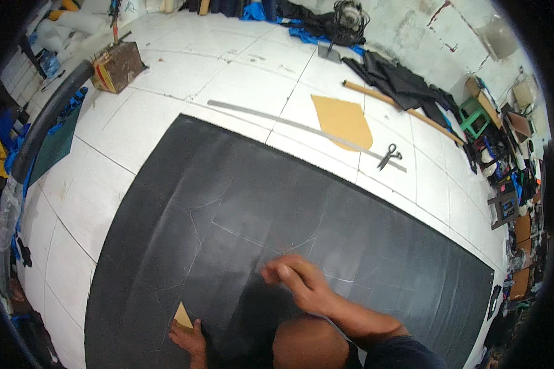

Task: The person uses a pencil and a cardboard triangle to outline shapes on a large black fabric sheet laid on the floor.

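Observation:
A large black sheet (246, 178) lies spread on the floor, marked with thin pale lines. At its near left part, my left hand (189, 340) has its thumb and fingers about a small yellow pointed piece (182, 317), pressed at the sheet; its lower part is covered by the hand. My right hand (298, 283) is over the middle of the sheet, close to the drawn lines. Its fingers are curled together, slightly blurred, and whatever they may hold is hidden. My bare knee (311, 344) shows between the two arms.
Beyond the sheet lie a long metal ruler (258, 114), a yellow card template (341, 120), scissors (389, 156) and a long wooden-coloured pole (400, 111). Dark cloth (394, 80) and a fan (349, 18) are by the wall. A brown box (118, 67) stands far left.

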Action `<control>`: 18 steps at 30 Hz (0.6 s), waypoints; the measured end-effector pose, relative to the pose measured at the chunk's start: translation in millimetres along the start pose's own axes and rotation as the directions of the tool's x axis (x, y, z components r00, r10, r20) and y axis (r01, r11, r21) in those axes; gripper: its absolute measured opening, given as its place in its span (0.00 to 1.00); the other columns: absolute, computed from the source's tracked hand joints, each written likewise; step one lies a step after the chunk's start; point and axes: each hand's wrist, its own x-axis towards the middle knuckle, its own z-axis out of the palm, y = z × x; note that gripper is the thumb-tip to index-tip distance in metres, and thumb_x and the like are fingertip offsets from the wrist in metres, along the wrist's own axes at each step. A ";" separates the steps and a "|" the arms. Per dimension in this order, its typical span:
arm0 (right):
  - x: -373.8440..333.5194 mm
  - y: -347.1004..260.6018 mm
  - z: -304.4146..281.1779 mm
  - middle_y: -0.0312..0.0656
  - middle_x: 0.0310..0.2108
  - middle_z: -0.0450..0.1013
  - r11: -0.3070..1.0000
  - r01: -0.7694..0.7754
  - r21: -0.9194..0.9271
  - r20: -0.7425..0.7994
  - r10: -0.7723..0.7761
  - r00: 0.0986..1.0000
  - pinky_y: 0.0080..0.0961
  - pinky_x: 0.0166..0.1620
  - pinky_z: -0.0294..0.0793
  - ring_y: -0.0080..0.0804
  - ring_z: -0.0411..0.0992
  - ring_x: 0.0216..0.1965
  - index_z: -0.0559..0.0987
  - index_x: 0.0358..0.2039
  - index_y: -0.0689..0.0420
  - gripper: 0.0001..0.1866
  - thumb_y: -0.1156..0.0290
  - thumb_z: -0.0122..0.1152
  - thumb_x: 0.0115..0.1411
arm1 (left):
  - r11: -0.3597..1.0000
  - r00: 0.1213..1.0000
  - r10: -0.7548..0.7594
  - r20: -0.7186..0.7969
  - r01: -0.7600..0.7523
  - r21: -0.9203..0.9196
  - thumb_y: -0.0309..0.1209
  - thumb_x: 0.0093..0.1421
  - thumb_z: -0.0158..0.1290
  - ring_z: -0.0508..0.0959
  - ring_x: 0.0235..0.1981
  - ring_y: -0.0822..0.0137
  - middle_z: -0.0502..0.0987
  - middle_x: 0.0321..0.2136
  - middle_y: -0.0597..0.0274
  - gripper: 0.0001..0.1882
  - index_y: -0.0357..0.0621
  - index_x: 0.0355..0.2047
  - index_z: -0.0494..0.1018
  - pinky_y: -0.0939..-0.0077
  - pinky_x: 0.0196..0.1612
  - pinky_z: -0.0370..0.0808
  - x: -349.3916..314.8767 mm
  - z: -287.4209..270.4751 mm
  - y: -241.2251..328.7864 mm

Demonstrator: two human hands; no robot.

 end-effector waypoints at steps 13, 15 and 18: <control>-144.0 -88.5 63.9 0.45 0.34 0.78 0.915 -0.386 0.115 0.097 0.377 0.921 0.29 0.36 0.77 0.32 0.77 0.31 0.74 0.50 0.68 0.16 0.68 0.45 0.75 | 0.749 0.786 -0.595 0.168 0.618 -0.239 0.31 0.49 0.74 0.71 0.61 0.46 0.68 0.59 0.39 0.50 0.39 0.66 0.56 0.53 0.64 0.72 6.4 -12.7 30.4; -122.6 -118.2 81.5 0.47 0.38 0.78 0.819 -0.496 0.288 0.165 0.467 0.868 0.26 0.42 0.77 0.31 0.77 0.37 0.76 0.53 0.66 0.16 0.67 0.46 0.76 | 0.791 0.863 -0.504 0.042 0.480 -0.379 0.31 0.51 0.73 0.70 0.62 0.45 0.67 0.60 0.39 0.49 0.39 0.67 0.55 0.54 0.65 0.71 33.1 -11.7 -44.1; -108.5 -150.7 87.2 0.47 0.41 0.78 0.776 -0.618 0.125 0.211 0.587 0.781 0.25 0.47 0.76 0.30 0.77 0.42 0.76 0.55 0.65 0.16 0.68 0.47 0.77 | 0.811 0.881 -0.451 0.144 0.472 -0.346 0.27 0.59 0.65 0.70 0.62 0.44 0.68 0.60 0.42 0.41 0.43 0.68 0.54 0.53 0.66 0.68 11.9 -21.4 -35.3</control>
